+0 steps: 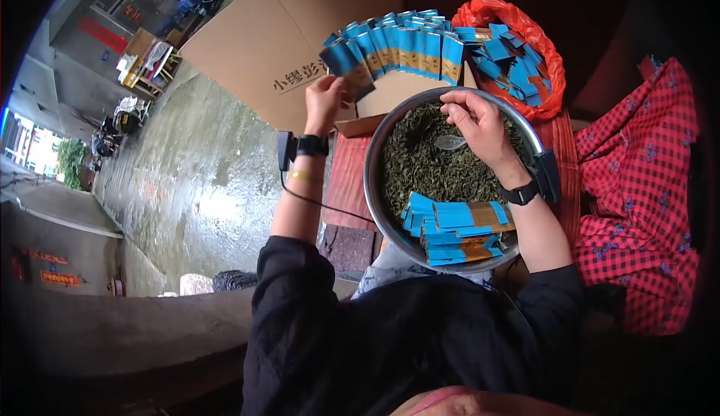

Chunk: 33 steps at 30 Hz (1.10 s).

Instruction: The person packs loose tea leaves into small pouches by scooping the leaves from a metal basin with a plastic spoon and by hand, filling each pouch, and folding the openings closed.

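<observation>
Blue packet (pixel 350 65) in left hand (pixel 325 103)

Red checkered cloth (pixel 637 206), right.

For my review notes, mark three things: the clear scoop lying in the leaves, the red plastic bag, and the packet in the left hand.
Clear scoop (pixel 450 142): head view, middle of its see-through body.
Red plastic bag (pixel 556 67): head view, right side of its rim.
Packet (pixel 339 57): head view, its blue upper part.
</observation>
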### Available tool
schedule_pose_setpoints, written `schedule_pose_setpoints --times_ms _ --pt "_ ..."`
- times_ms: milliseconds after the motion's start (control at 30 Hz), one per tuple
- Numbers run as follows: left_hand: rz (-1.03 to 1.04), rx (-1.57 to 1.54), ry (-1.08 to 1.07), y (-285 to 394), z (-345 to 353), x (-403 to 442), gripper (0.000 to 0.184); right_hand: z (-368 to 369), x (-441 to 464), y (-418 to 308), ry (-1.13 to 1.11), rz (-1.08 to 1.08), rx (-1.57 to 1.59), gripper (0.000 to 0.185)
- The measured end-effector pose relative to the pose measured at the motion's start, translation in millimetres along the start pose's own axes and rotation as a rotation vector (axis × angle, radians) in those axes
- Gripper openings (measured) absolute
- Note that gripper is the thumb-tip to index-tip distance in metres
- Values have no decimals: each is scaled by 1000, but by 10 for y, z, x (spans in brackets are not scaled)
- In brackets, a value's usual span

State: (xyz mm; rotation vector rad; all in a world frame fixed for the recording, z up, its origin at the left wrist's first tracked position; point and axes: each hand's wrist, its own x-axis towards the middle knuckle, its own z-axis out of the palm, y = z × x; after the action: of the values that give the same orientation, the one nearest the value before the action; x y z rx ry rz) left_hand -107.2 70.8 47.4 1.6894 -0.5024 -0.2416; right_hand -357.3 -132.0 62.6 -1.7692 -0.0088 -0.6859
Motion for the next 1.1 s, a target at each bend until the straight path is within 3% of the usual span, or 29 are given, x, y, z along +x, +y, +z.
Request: schedule_pose_setpoints --times_ms 167,300,400,500,567,633,700,767,800,967,1033,1100 --pt "-227 166 86 -360 -17 636 17 15 -42 -115 10 33 -28 19" --pt "-239 346 105 -397 155 830 19 1 -48 -153 1 42 -36 19" --pt "-211 520 192 -356 304 849 23 -2 -53 -139 -10 90 -17 20" --pt "-136 713 228 -764 272 1118 26 -3 -48 -127 -8 89 -15 20" --pt "-195 626 275 -889 319 1146 30 -5 -44 -135 -11 94 -14 19" --pt "-41 596 409 -741 450 963 30 -6 -45 -133 -9 99 -11 19" --pt "-58 614 375 -668 480 876 30 -7 -43 -127 -22 81 -39 19" --pt "-293 415 -59 -716 462 897 31 6 -42 -103 -15 77 -30 19" --pt "-152 592 -154 -1032 399 1078 32 -2 -44 -91 -40 108 -11 19" --pt "-130 597 -119 -1011 417 1072 37 -16 -15 -22 -54 112 -10 18" --pt "-175 427 -83 -878 448 906 39 -55 0 68 -110 180 -60 17" --pt "-75 347 -180 -702 374 757 36 -88 -12 197 -166 188 -65 16"
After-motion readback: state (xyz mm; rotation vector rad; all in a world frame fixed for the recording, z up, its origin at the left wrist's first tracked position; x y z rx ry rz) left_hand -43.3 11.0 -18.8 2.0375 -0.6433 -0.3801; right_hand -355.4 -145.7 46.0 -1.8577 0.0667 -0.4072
